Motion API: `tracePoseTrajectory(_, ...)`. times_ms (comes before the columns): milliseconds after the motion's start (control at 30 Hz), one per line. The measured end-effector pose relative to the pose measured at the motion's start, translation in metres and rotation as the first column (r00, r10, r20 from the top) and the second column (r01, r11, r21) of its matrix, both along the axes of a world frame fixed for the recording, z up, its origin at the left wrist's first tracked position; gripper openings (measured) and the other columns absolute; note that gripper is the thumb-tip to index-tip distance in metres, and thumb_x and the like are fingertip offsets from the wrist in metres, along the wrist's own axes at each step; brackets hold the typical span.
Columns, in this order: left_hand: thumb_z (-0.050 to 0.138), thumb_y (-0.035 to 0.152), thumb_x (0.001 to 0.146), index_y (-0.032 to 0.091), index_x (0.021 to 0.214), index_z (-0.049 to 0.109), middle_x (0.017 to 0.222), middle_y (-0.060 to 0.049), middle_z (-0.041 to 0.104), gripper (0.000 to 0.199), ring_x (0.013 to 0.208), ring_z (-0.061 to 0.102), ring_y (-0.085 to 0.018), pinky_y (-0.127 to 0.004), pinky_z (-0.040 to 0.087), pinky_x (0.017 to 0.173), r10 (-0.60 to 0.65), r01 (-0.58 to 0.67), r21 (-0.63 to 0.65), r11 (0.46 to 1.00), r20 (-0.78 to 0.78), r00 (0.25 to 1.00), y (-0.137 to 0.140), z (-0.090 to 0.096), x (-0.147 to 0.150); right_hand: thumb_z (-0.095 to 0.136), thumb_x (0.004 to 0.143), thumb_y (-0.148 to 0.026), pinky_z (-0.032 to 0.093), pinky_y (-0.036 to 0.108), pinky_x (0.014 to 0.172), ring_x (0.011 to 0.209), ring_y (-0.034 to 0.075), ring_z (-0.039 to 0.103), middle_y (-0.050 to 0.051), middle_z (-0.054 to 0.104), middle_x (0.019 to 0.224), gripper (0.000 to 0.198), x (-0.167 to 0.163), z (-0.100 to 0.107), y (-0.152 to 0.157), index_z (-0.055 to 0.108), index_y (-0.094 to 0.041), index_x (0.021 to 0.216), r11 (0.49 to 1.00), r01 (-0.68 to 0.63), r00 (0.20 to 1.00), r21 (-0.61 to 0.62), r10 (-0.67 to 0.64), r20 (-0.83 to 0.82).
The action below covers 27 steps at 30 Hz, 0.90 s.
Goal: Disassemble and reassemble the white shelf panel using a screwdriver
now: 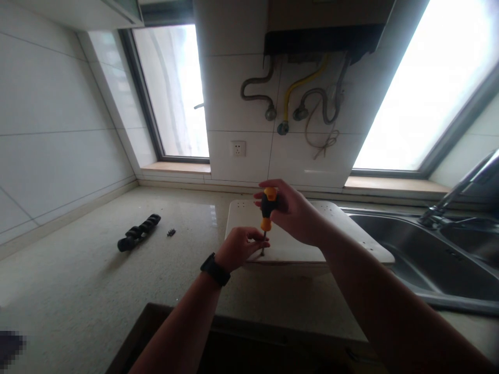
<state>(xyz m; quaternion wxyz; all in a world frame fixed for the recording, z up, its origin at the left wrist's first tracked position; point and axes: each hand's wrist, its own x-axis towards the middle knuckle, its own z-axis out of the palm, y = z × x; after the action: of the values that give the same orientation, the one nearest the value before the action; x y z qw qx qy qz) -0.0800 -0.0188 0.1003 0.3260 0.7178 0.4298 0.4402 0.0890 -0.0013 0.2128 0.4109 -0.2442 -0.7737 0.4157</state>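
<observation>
A screwdriver (pixel 266 224) with an orange and black handle stands almost upright over a white board (pixel 300 236) lying on the counter. My right hand (pixel 292 210) is closed around its handle. Lower down, the fingers of my left hand (pixel 244 244) pinch the thin shaft, just above the board's near edge. The tip meets a small dark screw (pixel 262 254) at that edge; its exact seating is too small to make out. Small holes show near the board's corners. A dark watch (pixel 215 270) is on my left wrist.
Left on the counter (pixel 187 259) lie a black lobed piece (pixel 139 232) and a small heap of dark screws (pixel 171 232). A steel sink (pixel 409 259) with a faucet (pixel 460 187) adjoins the board's right side. Pipes (pixel 288 98) and a socket (pixel 238 148) are on the back wall.
</observation>
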Motion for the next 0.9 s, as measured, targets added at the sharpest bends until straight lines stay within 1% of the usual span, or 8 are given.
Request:
tracePoseTrajectory(100,0.078,0.040,0.081,0.018,0.079,0.074,0.084,-0.004,0.077,0.022,0.079,0.070,-0.019,-0.029,0.049,0.074,0.048,-0.048,0.016,0.999,-0.012,0.999,0.002,-0.003,0.002,0.054,0.072,-0.009,0.054,0.038,0.088,0.107,0.022,0.065,0.011,0.061,0.123,0.052,-0.001,0.003,-0.003,0.049,-0.022,0.122,1.000,0.009,1.000,-0.001,-0.009,0.029)
tracePoseTrajectory(167,0.079,0.043,0.080,0.018,0.076,0.072,0.079,-0.003,0.075,0.026,0.075,0.068,-0.018,-0.028,0.048,0.071,0.080,-0.079,0.035,0.996,-0.020,0.997,0.003,-0.005,0.002,0.058,0.078,-0.015,0.055,0.034,0.079,0.095,0.019,0.065,0.010,0.060,0.121,0.049,0.000,0.005,-0.004,0.051,-0.023,0.126,0.998,0.037,0.996,0.049,-0.041,0.084)
tracePoseTrajectory(300,0.080,0.048,0.076,0.017,0.072,0.068,0.072,-0.001,0.071,0.034,0.067,0.063,-0.015,-0.027,0.044,0.065,0.125,-0.122,0.058,0.991,-0.043,0.991,0.004,-0.006,0.003,0.070,0.083,-0.034,0.049,0.028,0.065,0.073,0.013,0.056,0.003,0.058,0.097,0.050,0.002,0.006,-0.005,0.055,-0.024,0.129,0.973,0.139,0.968,0.182,-0.172,0.181)
tracePoseTrajectory(433,0.082,0.052,0.073,0.017,0.071,0.064,0.067,0.000,0.066,0.040,0.062,0.057,-0.014,-0.026,0.041,0.060,0.153,-0.150,0.054,0.987,-0.040,0.987,0.004,-0.008,0.006,0.074,0.080,-0.034,0.048,0.027,0.064,0.069,0.013,0.054,-0.001,0.055,0.087,0.053,0.001,0.005,-0.002,0.055,-0.024,0.129,0.966,0.180,0.965,0.185,-0.210,0.158)
tracePoseTrajectory(567,0.083,0.050,0.072,0.017,0.076,0.065,0.074,-0.001,0.069,0.038,0.067,0.061,-0.015,-0.027,0.045,0.063,0.164,-0.163,0.041,0.986,-0.012,0.986,0.003,-0.007,0.005,0.071,0.078,-0.023,0.054,0.034,0.076,0.080,0.017,0.063,0.003,0.063,0.096,0.055,0.002,0.001,0.003,0.051,-0.023,0.129,0.977,0.162,0.980,0.140,-0.176,0.095)
tracePoseTrajectory(733,0.073,0.036,0.086,0.018,0.104,0.074,0.107,-0.008,0.077,0.025,0.099,0.070,-0.020,-0.034,0.052,0.090,-0.057,0.058,-0.015,0.998,0.073,0.996,-0.001,0.000,0.000,0.060,0.075,-0.011,0.053,0.039,0.093,0.104,0.021,0.066,0.009,0.065,0.116,0.060,0.006,-0.003,0.005,0.045,-0.023,0.131,0.995,0.013,0.999,0.103,-0.018,0.041)
tracePoseTrajectory(800,0.069,0.034,0.089,0.019,0.102,0.076,0.108,-0.007,0.077,0.020,0.102,0.070,-0.021,-0.035,0.051,0.094,-0.097,0.100,-0.028,0.995,0.077,0.992,-0.002,0.002,-0.001,0.057,0.072,-0.008,0.052,0.040,0.097,0.110,0.021,0.065,0.010,0.063,0.121,0.063,0.005,-0.003,0.005,0.044,-0.024,0.131,0.995,-0.015,1.000,0.097,0.012,0.028)
tracePoseTrajectory(900,0.072,0.033,0.087,0.020,0.092,0.078,0.098,-0.005,0.079,0.015,0.095,0.072,-0.021,-0.034,0.052,0.089,-0.062,0.063,-0.015,0.998,0.062,0.996,-0.001,0.003,0.000,0.053,0.069,-0.007,0.052,0.039,0.097,0.118,0.022,0.062,0.011,0.061,0.126,0.065,0.002,-0.002,0.005,0.044,-0.024,0.130,0.999,-0.018,1.000,0.048,0.016,0.026)
